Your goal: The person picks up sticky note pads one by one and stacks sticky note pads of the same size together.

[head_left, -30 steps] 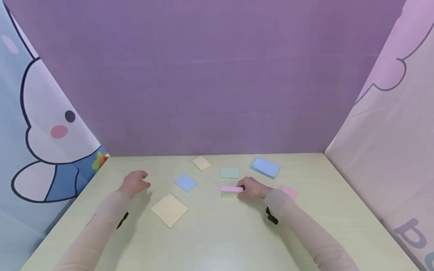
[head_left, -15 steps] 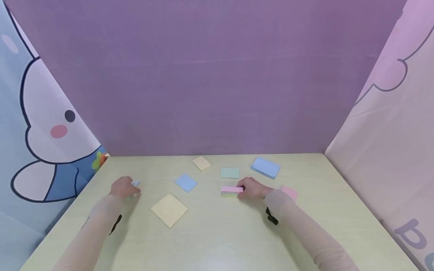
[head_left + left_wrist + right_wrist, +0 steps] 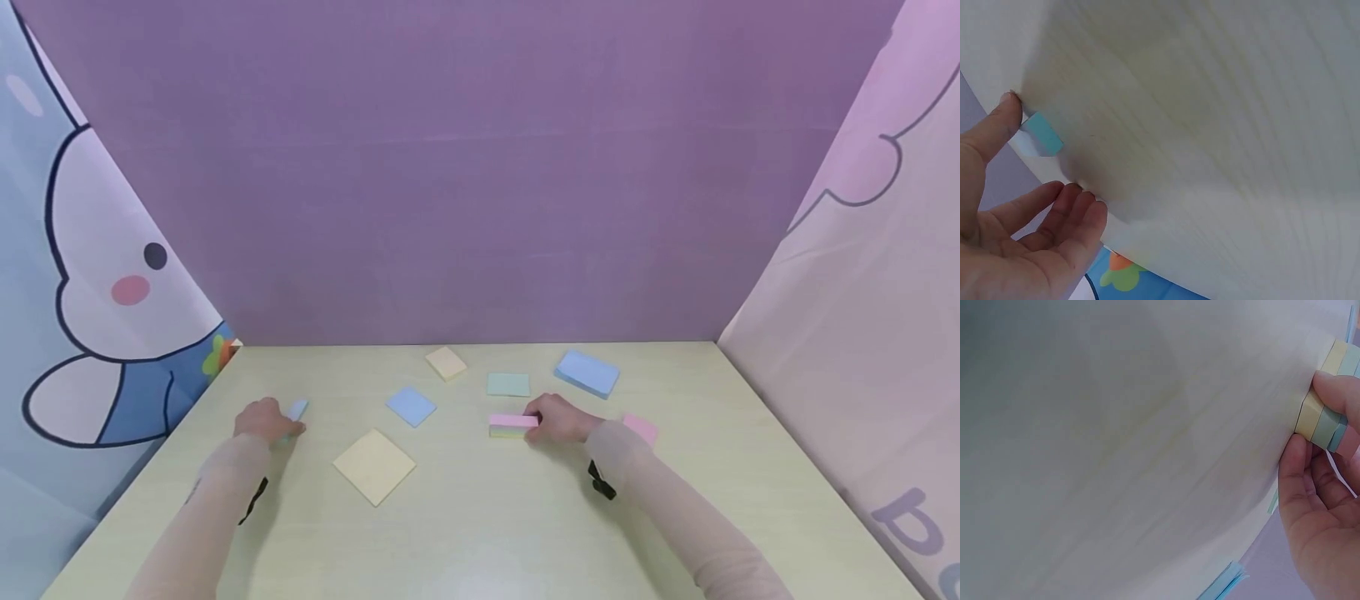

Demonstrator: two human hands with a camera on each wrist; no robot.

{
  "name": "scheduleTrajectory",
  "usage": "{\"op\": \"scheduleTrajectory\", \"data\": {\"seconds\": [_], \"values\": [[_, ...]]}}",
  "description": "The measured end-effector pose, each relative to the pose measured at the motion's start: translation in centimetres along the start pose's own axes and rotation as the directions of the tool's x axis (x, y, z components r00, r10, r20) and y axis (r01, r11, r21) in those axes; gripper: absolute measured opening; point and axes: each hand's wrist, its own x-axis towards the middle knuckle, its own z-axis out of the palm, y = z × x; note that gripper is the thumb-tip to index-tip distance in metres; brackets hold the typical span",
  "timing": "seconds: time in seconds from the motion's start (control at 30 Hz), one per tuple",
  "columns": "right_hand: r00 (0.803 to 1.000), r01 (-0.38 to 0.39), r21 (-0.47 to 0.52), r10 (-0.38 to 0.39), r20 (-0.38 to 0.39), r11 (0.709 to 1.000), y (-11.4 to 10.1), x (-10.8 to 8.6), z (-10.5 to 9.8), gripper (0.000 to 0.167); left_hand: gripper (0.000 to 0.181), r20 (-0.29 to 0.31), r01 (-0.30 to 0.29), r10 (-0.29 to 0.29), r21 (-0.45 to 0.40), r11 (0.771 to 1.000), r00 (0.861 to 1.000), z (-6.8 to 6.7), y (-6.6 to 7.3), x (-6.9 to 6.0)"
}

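Note:
At the table's left, my left hand (image 3: 262,419) is lowered around a small blue-green sticky note pad (image 3: 1044,134). In the left wrist view the thumb lies close by one end of this pad, while the other fingers stand apart from it. Part of the pad (image 3: 297,410) shows past the hand in the head view. Right of the table's middle, my right hand (image 3: 558,418) grips a layered stack of sticky note pads (image 3: 512,425), pink on top. Yellow, green, blue and pink layers of the stack (image 3: 1320,422) show between thumb and fingers in the right wrist view.
Around the hands lie a large cream pad (image 3: 375,467), a blue square pad (image 3: 411,406), a small cream pad (image 3: 446,363), a green pad (image 3: 508,384), a thick blue pad (image 3: 587,372) and a pink pad (image 3: 641,428). A purple panel (image 3: 480,167) rises behind the table.
My left hand has moved left and down to the blue-green pad, which has come into sight beside it. My right hand stays on the stack, unmoved.

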Motion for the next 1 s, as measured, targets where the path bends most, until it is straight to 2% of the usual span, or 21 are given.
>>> {"op": "scheduleTrajectory", "data": {"seconds": [0.47, 1.0], "values": [[1.000, -0.017, -0.005, 0.017, -0.004, 1.000, -0.3, 0.0, 0.1, 0.016, 0.046, -0.032, 0.064, -0.063, 0.016, 0.998, 0.997, 1.4, -0.4, 1.2], [1.000, -0.026, -0.004, 0.026, -0.006, 1.000, -0.1, 0.0, 0.2, 0.016, 0.034, -0.071, 0.017, -0.013, 0.048, 0.999, 0.997, 2.0, -0.3, 1.0]]}}
